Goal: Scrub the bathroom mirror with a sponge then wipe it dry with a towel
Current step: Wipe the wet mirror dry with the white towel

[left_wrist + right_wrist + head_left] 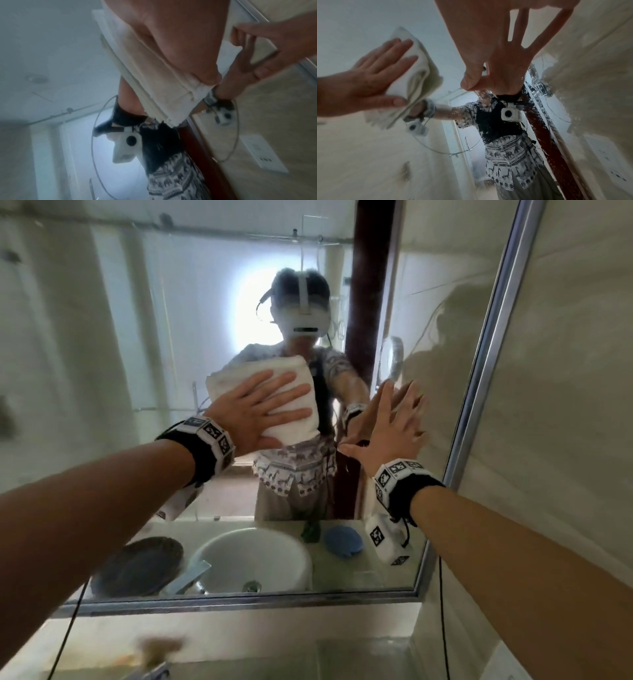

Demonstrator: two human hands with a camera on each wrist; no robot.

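Observation:
The mirror (137, 337) fills the head view inside a metal frame (479, 392). My left hand (260, 412) lies flat with straight fingers on a folded white towel (298, 426) and presses it against the glass at the middle. The left wrist view shows that towel (154, 81) under the palm. My right hand (394, 422) is flat on the bare glass just right of the towel, fingers spread, holding nothing. In the right wrist view, droplets and a cloudy film (573, 81) cover the glass to the right of the right hand (488, 40). The blue sponge (343, 539) appears only as a reflection, lying on the counter.
Low in the mirror are reflections of a white basin (253, 556), a faucet (191, 573) and a dark round dish (137, 563). A tiled wall (565, 405) adjoins the frame on the right. Thin cables (442, 611) hang from both wristbands.

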